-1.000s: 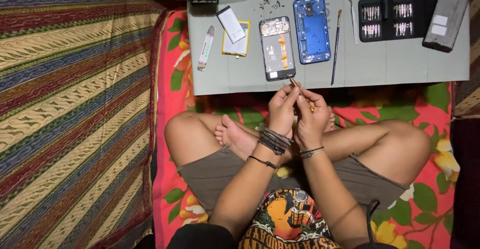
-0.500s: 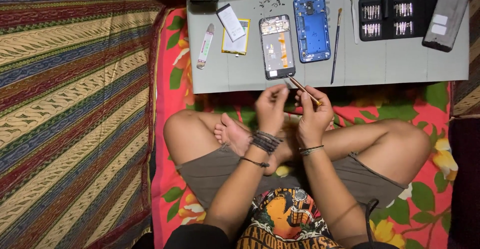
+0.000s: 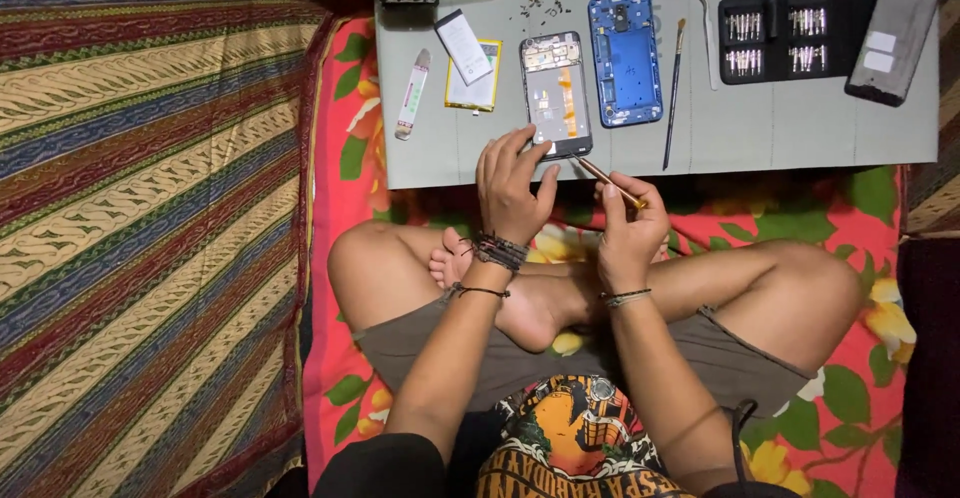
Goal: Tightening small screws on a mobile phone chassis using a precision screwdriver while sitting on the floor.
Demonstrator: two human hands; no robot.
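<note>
From the head camera, the left hand rests spread fingers on the opened phone lying on the grey mat while the right hand pinches thin tweezers, with the blue back cover already off, reassembly seemingly undone.

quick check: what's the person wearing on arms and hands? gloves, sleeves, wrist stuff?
No gloves: both hands are bare. The left hand has a stack of dark braided and beaded bracelets at the wrist, plus one thin dark cord band further up the forearm. The right hand has one thin pale bracelet at the wrist. Forearms are uncovered; a dark short sleeve shows on the left upper arm.
</note>
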